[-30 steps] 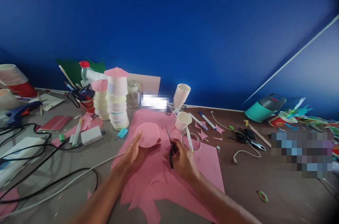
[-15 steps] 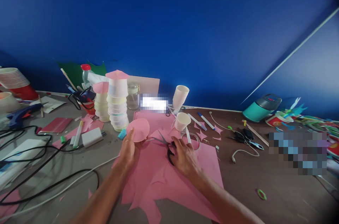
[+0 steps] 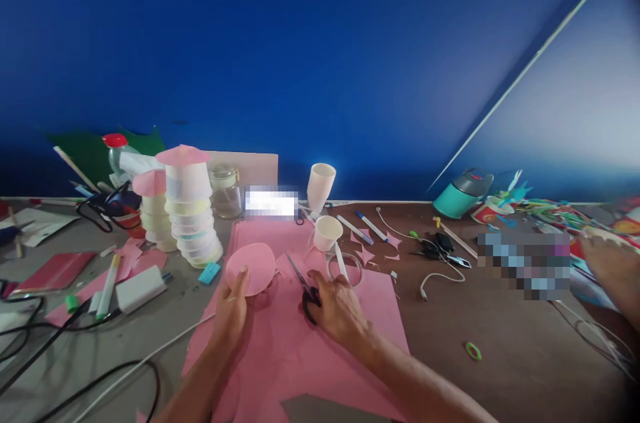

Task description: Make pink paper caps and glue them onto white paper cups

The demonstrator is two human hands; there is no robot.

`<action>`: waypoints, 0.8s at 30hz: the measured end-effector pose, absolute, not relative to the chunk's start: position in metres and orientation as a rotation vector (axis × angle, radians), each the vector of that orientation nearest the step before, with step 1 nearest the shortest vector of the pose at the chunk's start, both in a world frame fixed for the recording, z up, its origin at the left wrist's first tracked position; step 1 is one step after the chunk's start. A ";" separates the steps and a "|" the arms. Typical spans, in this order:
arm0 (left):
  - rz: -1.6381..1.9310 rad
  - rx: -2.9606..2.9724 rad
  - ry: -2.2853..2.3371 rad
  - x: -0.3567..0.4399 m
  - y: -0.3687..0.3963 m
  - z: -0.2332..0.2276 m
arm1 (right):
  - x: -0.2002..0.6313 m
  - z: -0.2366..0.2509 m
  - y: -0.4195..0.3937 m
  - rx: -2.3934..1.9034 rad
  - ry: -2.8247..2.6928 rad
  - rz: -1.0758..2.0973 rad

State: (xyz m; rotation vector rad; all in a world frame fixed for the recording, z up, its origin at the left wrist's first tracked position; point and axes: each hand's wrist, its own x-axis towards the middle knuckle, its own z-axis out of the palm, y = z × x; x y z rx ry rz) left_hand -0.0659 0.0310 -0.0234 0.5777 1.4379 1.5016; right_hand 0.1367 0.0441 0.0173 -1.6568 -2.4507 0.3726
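Observation:
My left hand (image 3: 234,308) pinches a round piece of pink paper (image 3: 251,268) between thumb and fingers, above the pink sheets. My right hand (image 3: 340,306) is around the black handles of a pair of scissors (image 3: 301,279). The blades lie together and point up and to the left, a short way from the round paper. Under both hands spread large pink paper sheets (image 3: 280,349). A single white paper cup (image 3: 329,232) and a roll of tape (image 3: 354,269) are just beyond my right hand.
Stacked paper cups (image 3: 193,209) topped with pink paper stand left, beside a glass jar (image 3: 227,193). More stacked cups (image 3: 321,184) lean near the wall. Cables (image 3: 135,369), markers (image 3: 361,229) and pink scraps (image 3: 366,254) lie around. Another person's hand (image 3: 610,263) reaches in at right.
The scissor blades have come together, and the scissors stay in my right hand. The view has swung to the right. Another person's hand has appeared at the right edge.

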 end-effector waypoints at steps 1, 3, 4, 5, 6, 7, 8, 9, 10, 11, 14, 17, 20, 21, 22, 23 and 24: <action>1.477 0.591 1.479 -0.065 0.029 -0.022 | 0.137 0.016 0.044 -1.663 -2.448 0.386; 1.433 0.602 1.587 -0.063 0.026 -0.019 | 0.138 0.015 0.044 -1.667 -2.429 0.412; 1.407 0.610 1.634 -0.062 0.024 -0.017 | 0.139 0.015 0.044 -1.665 -2.414 0.432; 1.396 0.616 1.672 -0.061 0.023 -0.016 | 0.139 0.015 0.044 -1.660 -2.398 0.459; 1.373 0.638 1.694 -0.059 0.021 -0.014 | 0.140 0.015 0.045 -1.654 -2.389 0.495; 1.340 0.678 1.717 -0.057 0.020 -0.012 | 0.141 0.015 0.045 -1.646 -2.391 0.536; 1.318 0.705 1.732 -0.055 0.019 -0.010 | 0.142 0.016 0.046 -1.634 -2.400 0.576; 1.300 0.721 1.744 -0.053 0.018 -0.009 | 0.142 0.017 0.047 -1.616 -2.416 0.616; 1.289 0.722 1.756 -0.052 0.017 -0.007 | 0.143 0.018 0.048 -1.594 -2.433 0.653; 1.281 0.709 1.764 -0.051 0.016 -0.006 | 0.143 0.018 0.048 -1.573 -2.446 0.682; 1.246 0.670 1.795 -0.051 0.017 -0.005 | 0.142 0.014 0.049 -1.526 -2.446 0.669; 1.245 0.661 1.819 -0.055 0.020 -0.003 | 0.142 0.005 0.046 -1.443 -2.411 0.553; 1.245 0.691 1.798 -0.058 0.024 -0.003 | 0.140 -0.001 0.045 -1.373 -2.437 0.504; 1.238 0.705 1.789 -0.058 0.025 -0.003 | 0.139 -0.002 0.045 -1.357 -2.478 0.500; 1.233 0.721 1.786 -0.057 0.025 -0.003 | 0.139 -0.002 0.045 -1.339 -2.531 0.496; 1.235 0.745 1.789 -0.056 0.026 -0.004 | 0.138 0.000 0.045 -1.323 -2.586 0.494; 1.245 0.773 1.794 -0.055 0.026 -0.004 | 0.138 0.002 0.046 -1.313 -2.633 0.496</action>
